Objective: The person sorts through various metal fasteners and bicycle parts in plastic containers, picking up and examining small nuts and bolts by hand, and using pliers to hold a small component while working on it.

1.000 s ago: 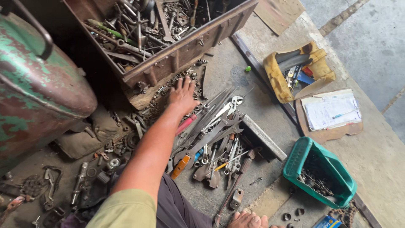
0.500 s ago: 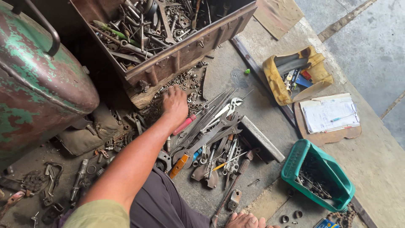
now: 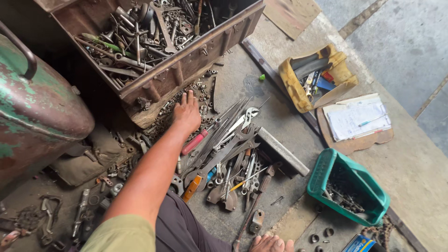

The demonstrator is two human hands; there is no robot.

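Head view looks down on one bare arm stretched forward from a green sleeve [image 3: 122, 235], elbow nearly straight, forearm running up and to the right across the floor [image 3: 261, 93]. By its place at the person's left side it reads as the left hand [image 3: 187, 113]. It lies palm down, wrist level, on a scatter of nuts [image 3: 201, 95] just in front of the rusty metal box [image 3: 179, 70] full of tools. Its fingers [image 3: 183, 99] are spread loosely and point toward the box, pressing or raking the small parts; they close on nothing that can be seen. Just right of the hand lies a red-handled screwdriver [image 3: 195, 142], and beyond it a fanned pile of wrenches [image 3: 228, 144] spreads over the floor. A green drum [image 3: 32, 116] stands at far left. Farther right sit a yellow tray [image 3: 291, 84] of tools, a clipboard [image 3: 357, 119] with papers, and a teal basket [image 3: 326, 175] of chain. Bare toes [image 3: 270, 243] show at the bottom edge. No right hand is in the picture.
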